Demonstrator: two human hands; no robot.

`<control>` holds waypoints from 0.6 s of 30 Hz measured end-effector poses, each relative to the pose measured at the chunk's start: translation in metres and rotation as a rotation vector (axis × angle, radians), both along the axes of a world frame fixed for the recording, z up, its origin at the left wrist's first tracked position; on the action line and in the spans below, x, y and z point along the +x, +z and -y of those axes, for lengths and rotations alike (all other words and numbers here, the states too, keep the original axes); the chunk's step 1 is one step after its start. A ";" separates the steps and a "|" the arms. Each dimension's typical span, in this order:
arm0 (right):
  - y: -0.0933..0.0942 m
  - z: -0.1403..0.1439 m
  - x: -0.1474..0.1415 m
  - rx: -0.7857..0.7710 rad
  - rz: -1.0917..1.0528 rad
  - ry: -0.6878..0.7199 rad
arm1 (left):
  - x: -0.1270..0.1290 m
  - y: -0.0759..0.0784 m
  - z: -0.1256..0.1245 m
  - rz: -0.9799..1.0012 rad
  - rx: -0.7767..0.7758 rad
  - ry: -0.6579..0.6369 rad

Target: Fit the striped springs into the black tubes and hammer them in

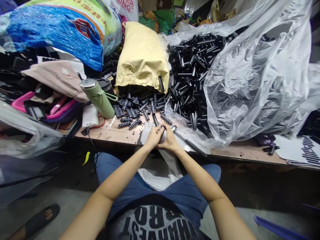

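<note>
My left hand and my right hand meet at the table's front edge, fingers closed together. Between the fingertips is a small dark piece, mostly hidden, so its exact kind does not show. Just beyond my left fingers lies a black tube. Beside my right hand rests a hammer-like tool with a metal head and a long black handle. Black ridged cylinders with pale bands spill from a yellow paper sack ahead of my hands. Farther right is a large heap of smooth black tubes.
A green flask and a white power bank with a cable stand on the left. Clear plastic sheeting bulges over the right side. A blue and green bag leans at the back left. The wooden table edge runs above my knees.
</note>
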State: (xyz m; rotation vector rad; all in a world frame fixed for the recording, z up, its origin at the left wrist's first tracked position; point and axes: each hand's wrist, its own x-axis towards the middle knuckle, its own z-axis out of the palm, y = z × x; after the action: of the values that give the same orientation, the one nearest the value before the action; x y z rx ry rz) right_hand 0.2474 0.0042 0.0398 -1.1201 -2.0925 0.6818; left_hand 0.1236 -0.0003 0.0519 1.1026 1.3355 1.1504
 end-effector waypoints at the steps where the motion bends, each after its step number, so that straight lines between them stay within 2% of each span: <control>1: -0.004 0.001 0.001 0.023 0.042 -0.031 | 0.003 -0.009 0.004 -0.171 0.135 -0.001; 3: -0.010 0.005 0.005 0.072 0.124 -0.069 | 0.006 -0.025 0.008 -0.477 0.335 -0.045; 5: -0.010 0.010 0.018 0.103 0.230 -0.110 | 0.004 -0.037 0.008 -0.690 0.437 -0.171; 7: -0.005 0.018 0.041 0.111 0.380 -0.255 | -0.002 -0.044 0.004 -0.828 0.518 -0.333; 9: 0.003 0.025 0.068 0.070 0.573 -0.465 | -0.011 -0.046 -0.001 -0.935 0.591 -0.437; 11: 0.012 0.032 0.091 -0.029 0.728 -0.539 | -0.019 -0.046 -0.003 -1.025 0.640 -0.449; 13: 0.020 0.040 0.101 -0.131 0.729 -0.521 | -0.024 -0.046 -0.004 -1.076 0.668 -0.425; 16: 0.026 0.054 0.094 -0.203 0.554 -0.471 | -0.027 -0.047 -0.004 -1.084 0.685 -0.402; 18: 0.027 0.062 0.082 -0.244 0.539 -0.430 | -0.025 -0.047 -0.002 -1.081 0.681 -0.387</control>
State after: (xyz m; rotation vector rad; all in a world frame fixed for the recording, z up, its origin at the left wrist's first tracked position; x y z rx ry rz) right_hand 0.3296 -0.0583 0.0663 -1.9975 -2.1069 0.4629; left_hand 0.0983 0.0021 0.0050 2.5935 1.3794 0.6939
